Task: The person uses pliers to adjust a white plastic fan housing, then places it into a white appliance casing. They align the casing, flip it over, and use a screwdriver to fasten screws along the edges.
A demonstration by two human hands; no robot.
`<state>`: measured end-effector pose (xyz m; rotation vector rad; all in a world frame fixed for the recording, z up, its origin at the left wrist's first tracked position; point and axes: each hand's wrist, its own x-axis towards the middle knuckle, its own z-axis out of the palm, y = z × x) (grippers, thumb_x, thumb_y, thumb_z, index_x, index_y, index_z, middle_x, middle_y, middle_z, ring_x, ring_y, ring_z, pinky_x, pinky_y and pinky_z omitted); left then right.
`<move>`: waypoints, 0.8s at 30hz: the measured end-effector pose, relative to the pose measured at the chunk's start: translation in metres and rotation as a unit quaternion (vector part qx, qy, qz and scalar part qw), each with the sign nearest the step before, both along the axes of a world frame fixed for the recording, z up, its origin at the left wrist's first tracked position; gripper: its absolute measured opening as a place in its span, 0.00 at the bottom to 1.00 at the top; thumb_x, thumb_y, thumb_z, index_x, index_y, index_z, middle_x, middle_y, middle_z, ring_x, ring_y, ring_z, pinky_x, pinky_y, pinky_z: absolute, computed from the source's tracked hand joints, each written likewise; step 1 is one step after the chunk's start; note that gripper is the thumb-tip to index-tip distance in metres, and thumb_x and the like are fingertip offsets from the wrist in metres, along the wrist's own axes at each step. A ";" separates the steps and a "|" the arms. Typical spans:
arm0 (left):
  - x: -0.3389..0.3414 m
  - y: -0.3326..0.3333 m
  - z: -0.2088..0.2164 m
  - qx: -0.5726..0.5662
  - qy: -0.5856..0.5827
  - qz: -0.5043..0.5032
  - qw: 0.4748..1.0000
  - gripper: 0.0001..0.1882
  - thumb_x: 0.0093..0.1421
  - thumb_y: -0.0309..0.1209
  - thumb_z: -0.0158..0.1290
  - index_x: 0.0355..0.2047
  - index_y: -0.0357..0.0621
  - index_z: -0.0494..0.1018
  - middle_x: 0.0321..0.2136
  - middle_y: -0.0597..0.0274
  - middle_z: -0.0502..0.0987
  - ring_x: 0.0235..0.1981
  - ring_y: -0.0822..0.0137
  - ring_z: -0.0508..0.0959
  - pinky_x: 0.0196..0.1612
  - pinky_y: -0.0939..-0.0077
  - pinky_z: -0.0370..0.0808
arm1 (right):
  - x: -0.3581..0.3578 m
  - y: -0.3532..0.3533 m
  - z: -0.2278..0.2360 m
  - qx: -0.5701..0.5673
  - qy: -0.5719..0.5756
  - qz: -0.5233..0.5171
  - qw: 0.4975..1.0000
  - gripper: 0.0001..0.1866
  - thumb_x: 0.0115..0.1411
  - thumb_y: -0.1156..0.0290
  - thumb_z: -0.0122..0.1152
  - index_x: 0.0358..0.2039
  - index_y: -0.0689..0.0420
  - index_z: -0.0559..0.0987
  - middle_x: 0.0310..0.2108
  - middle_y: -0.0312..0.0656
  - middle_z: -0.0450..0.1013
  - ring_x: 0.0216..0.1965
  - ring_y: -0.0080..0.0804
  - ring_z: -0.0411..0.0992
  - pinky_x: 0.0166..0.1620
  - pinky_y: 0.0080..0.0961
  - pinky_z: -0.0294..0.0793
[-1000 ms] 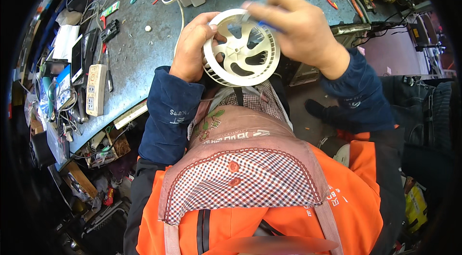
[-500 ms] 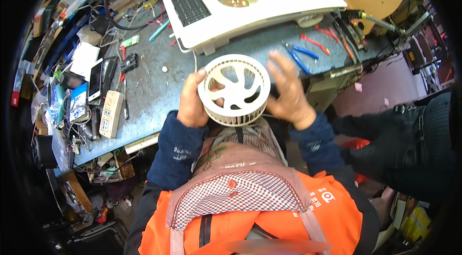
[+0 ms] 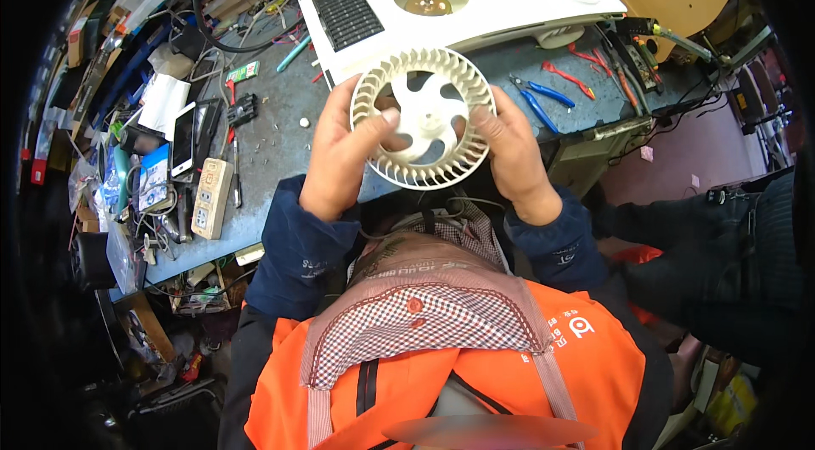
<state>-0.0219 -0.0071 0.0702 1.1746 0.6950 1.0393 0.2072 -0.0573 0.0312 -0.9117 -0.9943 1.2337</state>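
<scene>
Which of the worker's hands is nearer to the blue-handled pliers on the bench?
Right. The right hand, on the right rim of the white blower wheel, is below-left of the pliers in view; the left hand is farther left, across the wheel.

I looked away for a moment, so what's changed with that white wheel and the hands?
The right hand, earlier holding something blue, apparently the pliers now on the bench, has gripped the wheel. It has been turned over, bladed side up. The left hand holds its left side, as before; the white casing stayed put.
</scene>
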 end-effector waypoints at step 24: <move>0.000 0.159 0.064 0.422 0.479 -0.080 0.765 0.30 0.57 0.37 0.70 0.57 0.37 0.76 0.58 0.41 0.74 0.58 0.42 0.75 0.60 0.55 0.74 | 0.124 0.022 -0.028 -0.003 0.018 -0.143 0.990 0.38 0.59 0.50 0.67 0.58 0.70 0.75 0.44 0.50 0.81 0.46 0.37 0.81 0.54 0.31 0.80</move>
